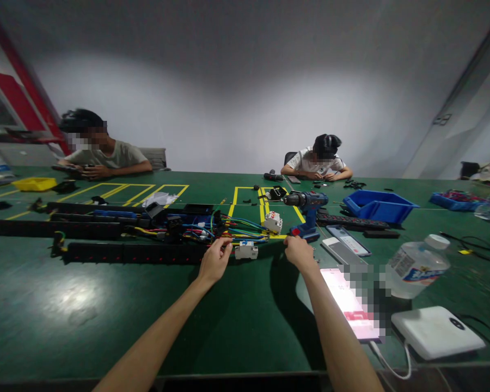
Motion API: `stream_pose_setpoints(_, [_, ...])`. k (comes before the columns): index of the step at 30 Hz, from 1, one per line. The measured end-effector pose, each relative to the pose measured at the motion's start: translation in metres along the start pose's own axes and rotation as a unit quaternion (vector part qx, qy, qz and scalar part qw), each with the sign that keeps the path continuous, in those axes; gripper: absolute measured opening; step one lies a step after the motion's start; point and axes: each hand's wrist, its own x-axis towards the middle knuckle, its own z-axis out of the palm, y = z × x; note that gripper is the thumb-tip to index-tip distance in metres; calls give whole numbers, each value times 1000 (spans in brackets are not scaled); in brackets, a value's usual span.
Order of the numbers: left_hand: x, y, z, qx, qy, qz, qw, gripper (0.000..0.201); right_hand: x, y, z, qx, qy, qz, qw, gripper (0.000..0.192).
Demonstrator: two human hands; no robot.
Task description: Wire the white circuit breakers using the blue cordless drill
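Head view: left hand (214,260) half-curled at the black strip (147,253), white breaker (247,250) just to its right. Right hand (300,253) curls beside the drill (310,209); whether either grips anything, I can't tell.

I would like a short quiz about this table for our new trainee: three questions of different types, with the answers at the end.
1. True or false: the drill stands upright.
2. Which of these is nearest to the left hand of the camera wearer?
a) the bottle
b) the nearer white block
c) the yellow tray
3. Fill in: at the near end of the lit phone, a white ____ is plugged in.

Key: 1. true; 2. b; 3. cable.
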Motion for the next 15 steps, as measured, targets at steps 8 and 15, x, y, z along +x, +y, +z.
stream_pose_setpoints(8, [0,2,0,-1,-6,3,1000,33,13,28,-1,28,-34,29,999,39])
stream_pose_setpoints(15, [0,4,-2,0,0,-1,1000,32,17,27,7,20,-24,22,999,31])
